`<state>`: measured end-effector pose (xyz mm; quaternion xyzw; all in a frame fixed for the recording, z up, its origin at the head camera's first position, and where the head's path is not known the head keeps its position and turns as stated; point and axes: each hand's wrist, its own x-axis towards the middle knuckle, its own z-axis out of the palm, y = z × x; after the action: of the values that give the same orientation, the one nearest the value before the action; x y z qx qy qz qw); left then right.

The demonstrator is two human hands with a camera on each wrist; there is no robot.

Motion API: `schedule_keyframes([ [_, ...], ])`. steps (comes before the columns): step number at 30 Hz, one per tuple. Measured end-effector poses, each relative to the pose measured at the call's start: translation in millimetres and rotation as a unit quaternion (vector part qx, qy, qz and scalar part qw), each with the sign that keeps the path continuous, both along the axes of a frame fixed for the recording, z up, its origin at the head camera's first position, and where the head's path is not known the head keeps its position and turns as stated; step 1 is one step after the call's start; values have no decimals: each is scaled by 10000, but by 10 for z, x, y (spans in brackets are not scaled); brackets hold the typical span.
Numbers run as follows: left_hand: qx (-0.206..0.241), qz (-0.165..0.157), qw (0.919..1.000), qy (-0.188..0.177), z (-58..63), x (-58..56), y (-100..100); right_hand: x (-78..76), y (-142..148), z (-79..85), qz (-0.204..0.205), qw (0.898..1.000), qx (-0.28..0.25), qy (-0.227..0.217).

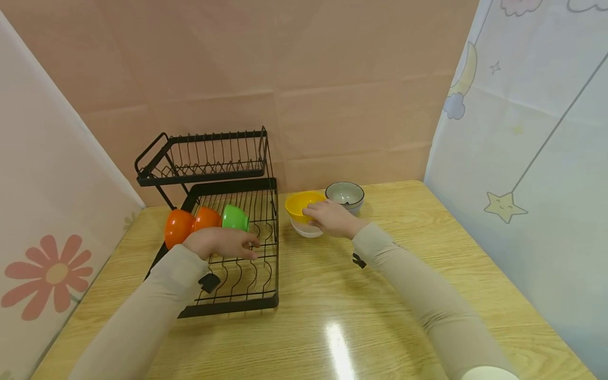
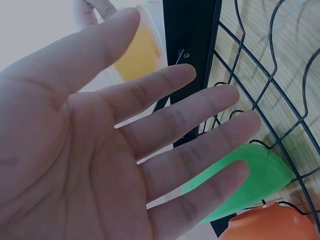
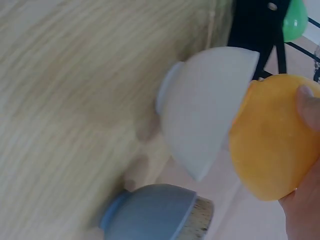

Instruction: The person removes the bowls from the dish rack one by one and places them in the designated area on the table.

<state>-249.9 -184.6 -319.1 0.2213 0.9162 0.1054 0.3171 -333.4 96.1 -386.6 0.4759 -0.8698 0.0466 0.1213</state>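
Observation:
My right hand [image 1: 334,218] pinches a yellow bowl [image 1: 298,206] by its right side. Below the yellow bowl, a white bowl [image 1: 307,230] stands on the table; the right wrist view shows the yellow one raised over the white bowl's [image 3: 205,105] rim. My left hand [image 1: 223,243] hovers over the lower rack, fingers extended and palm bare in the left wrist view. Close to it, a green bowl [image 1: 235,217] and two orange bowls, one in the middle [image 1: 207,217] and one at the left [image 1: 178,228], lean on their sides in a row in the rack.
A black two-tier dish rack [image 1: 228,303] occupies the left of the wooden table [image 1: 332,295]. Its upper tier [image 1: 204,177] overhangs the back. A grey bowl [image 1: 355,205] with a dark rim stands right of the white bowl. Fabric-covered walls border the back and sides.

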Motion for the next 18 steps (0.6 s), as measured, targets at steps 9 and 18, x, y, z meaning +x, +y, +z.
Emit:
schedule_keyframes([
  [9,42,26,10000,-49,1,-9,-9,-19,20,-170,-14,9997,165,-167],
  [18,63,-3,10000,-20,49,16,0,-15,32,-235,-206,9988,291,-338],
])
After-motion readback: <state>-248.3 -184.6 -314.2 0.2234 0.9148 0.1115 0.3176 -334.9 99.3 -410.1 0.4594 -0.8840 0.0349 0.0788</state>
